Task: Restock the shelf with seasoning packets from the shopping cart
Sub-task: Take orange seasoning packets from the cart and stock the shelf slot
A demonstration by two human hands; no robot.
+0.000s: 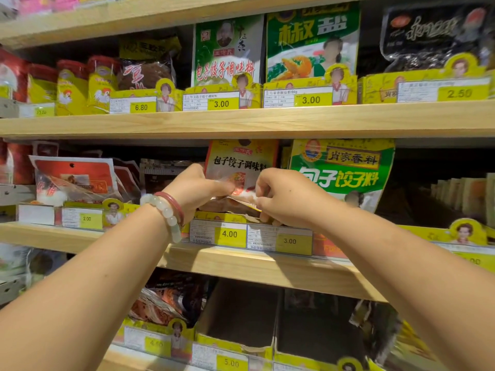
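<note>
A pale seasoning packet (241,163) with black lettering and a red logo stands upright in a yellow display box (222,216) on the middle wooden shelf (267,269). My left hand (198,188) grips its lower left side, thumb on the front. My right hand (284,196) pinches its lower right edge with curled fingers. More packets seem to sit behind it, mostly hidden by my hands. The shopping cart is out of view.
A green and yellow packet (340,170) stands just right of my hands. Red packets (75,180) lean to the left. The upper shelf (241,120) holds green packets (227,52) and yellow bags (72,87). Price tags (230,234) line the shelf edges. Open cardboard boxes (238,317) sit below.
</note>
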